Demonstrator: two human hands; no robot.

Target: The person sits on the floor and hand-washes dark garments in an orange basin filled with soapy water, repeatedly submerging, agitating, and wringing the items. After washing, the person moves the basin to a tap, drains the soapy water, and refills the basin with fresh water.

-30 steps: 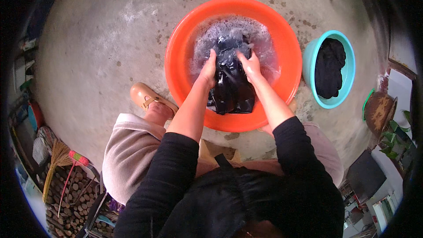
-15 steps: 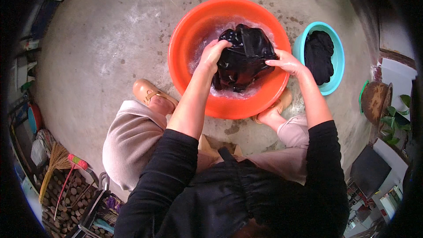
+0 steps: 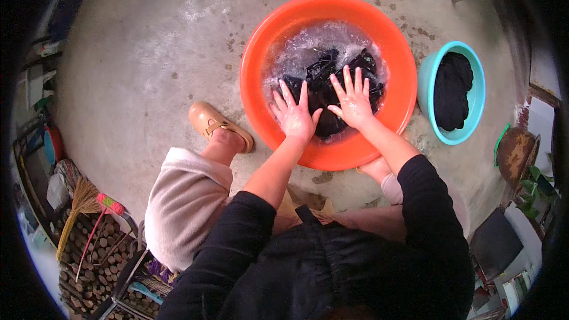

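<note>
A large orange basin (image 3: 329, 7) stands on the floor in front of me with water in it. Wet black cloth (image 3: 323, 71), perhaps a garment, lies partly under the foamy water. My left hand (image 3: 294, 114) is spread flat over the near left part of the cloth, palm down. Beside it my right hand (image 3: 355, 104) is also open, fingers apart, above the cloth's right side. Whether the palms press on the cloth or hover just over it, I cannot tell. Both hands look wet.
A turquoise basin (image 3: 424, 86) holding dark cloth (image 3: 454, 92) stands right of the orange one. My tan clog (image 3: 207, 120) is on the concrete floor at the left. A straw broom (image 3: 83, 198), a pink-handled tool (image 3: 109, 204) and stacked logs (image 3: 98, 255) are at the lower left.
Both hands have let go of the bunched black cloth, which was held up over the basin. It now lies spread lower in the water, with my fingers spread over it.
</note>
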